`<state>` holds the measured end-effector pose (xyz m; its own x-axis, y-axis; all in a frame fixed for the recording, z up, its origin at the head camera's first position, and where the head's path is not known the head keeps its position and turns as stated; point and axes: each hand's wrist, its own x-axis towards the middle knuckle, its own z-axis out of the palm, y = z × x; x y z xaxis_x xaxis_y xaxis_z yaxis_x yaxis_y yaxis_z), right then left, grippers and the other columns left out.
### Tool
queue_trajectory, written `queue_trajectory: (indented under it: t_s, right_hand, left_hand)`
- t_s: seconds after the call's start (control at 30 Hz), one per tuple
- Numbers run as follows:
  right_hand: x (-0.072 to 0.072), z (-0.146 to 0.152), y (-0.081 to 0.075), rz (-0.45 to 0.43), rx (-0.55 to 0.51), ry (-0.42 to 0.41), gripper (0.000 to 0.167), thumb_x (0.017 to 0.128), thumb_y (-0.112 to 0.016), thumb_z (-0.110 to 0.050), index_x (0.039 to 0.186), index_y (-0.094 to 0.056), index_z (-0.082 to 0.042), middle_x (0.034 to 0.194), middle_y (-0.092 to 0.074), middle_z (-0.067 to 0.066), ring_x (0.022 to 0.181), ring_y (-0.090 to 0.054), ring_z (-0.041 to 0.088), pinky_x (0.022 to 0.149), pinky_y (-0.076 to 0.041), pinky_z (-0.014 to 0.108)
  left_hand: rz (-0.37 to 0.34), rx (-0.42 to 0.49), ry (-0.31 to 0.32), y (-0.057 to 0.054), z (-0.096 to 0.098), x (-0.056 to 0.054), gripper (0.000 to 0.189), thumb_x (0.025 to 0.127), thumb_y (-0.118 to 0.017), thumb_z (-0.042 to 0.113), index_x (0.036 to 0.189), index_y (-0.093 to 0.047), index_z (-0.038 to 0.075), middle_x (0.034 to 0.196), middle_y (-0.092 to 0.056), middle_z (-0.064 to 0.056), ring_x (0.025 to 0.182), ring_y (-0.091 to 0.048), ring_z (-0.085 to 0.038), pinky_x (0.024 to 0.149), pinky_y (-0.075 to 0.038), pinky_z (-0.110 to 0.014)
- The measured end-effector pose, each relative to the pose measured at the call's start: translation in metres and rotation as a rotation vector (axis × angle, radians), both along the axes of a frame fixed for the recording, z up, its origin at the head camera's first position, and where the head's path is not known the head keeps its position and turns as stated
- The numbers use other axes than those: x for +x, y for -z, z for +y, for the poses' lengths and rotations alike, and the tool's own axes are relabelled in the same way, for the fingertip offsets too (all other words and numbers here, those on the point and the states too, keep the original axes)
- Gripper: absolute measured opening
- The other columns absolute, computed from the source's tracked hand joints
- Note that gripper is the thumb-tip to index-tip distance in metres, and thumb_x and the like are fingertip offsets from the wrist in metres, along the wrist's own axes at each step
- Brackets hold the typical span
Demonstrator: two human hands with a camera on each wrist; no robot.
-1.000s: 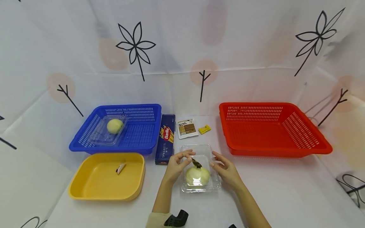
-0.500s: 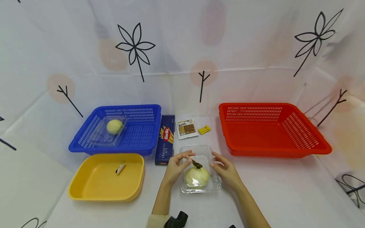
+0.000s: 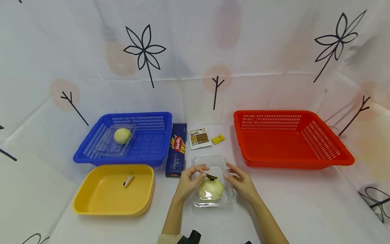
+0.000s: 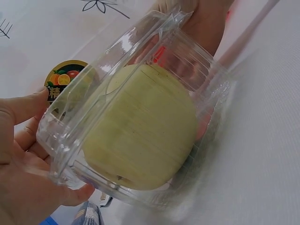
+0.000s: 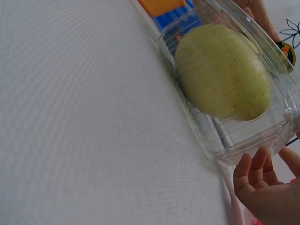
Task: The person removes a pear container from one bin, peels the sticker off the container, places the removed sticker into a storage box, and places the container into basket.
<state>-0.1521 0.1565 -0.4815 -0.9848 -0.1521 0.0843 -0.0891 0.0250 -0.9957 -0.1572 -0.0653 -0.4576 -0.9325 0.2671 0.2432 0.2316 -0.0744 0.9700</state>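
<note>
In the head view a clear plastic clamshell box (image 3: 217,162) sits on the white table with a large pale yellow-green fruit (image 3: 210,190) inside. A round dark label (image 3: 211,177) with pictured fruit stands up from its lid; the left wrist view shows this label (image 4: 65,77) almost face-on. My left hand (image 3: 189,183) is at the box's left side, thumb and index finger pinching the label's edge. At the opposite side my right hand (image 3: 242,184) holds the rim between thumb and fingers. The right wrist view shows those curled fingers (image 5: 255,166) at the box's corner.
Behind the hands lie a blue spaghetti box (image 3: 176,152), a white-and-brown sachet (image 3: 200,138) and a small yellow packet (image 3: 218,138). Left are a blue basket (image 3: 152,135) holding another fruit box and a yellow tray (image 3: 103,189) with a small white piece. A red basket (image 3: 292,162) stands right.
The label has tipped from steeply raised to a flatter slant, its left end coming down beside the left thumb. The left hand has shifted slightly; the right hand and box stay in place.
</note>
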Motion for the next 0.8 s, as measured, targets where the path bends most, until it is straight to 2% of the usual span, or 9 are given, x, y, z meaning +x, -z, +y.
queue_trajectory:
  t_s: [0.17,0.43,0.8]
  right_hand:
    - [0.0000,0.0003,0.0011,0.007,0.006,-0.004,0.052,0.089,-0.059,-0.001,0.137,-0.041,0.007,0.117,-0.047,0.026,0.084,-0.060,0.018,0.070,-0.048,0.017]
    - [-0.0013,0.0006,0.0015,0.000,0.025,0.008,0.051,0.089,-0.060,-0.003,0.136,-0.042,0.006,0.115,-0.048,0.024,0.082,-0.060,0.018,0.068,-0.047,0.017]
    - [-0.0002,-0.0003,-0.0005,0.004,0.023,0.005,0.052,0.089,-0.060,-0.003,0.137,-0.042,0.006,0.117,-0.047,0.025,0.079,-0.058,0.018,0.064,-0.045,0.018]
  left_hand:
    - [-0.003,0.014,0.001,0.0011,-0.0013,0.0003,0.014,0.088,-0.061,0.001,0.088,-0.056,-0.012,0.111,-0.063,-0.025,0.127,-0.046,-0.030,0.114,-0.019,-0.044]
    - [-0.014,0.027,0.002,0.0019,-0.0025,0.0008,0.017,0.089,-0.061,0.005,0.088,-0.056,-0.012,0.112,-0.064,-0.023,0.127,-0.045,-0.030,0.113,-0.020,-0.046]
    - [-0.074,0.050,0.010,0.0000,-0.0036,0.0007,0.013,0.089,-0.058,-0.001,0.089,-0.057,-0.014,0.114,-0.062,-0.025,0.129,-0.044,-0.027,0.114,-0.018,-0.042]
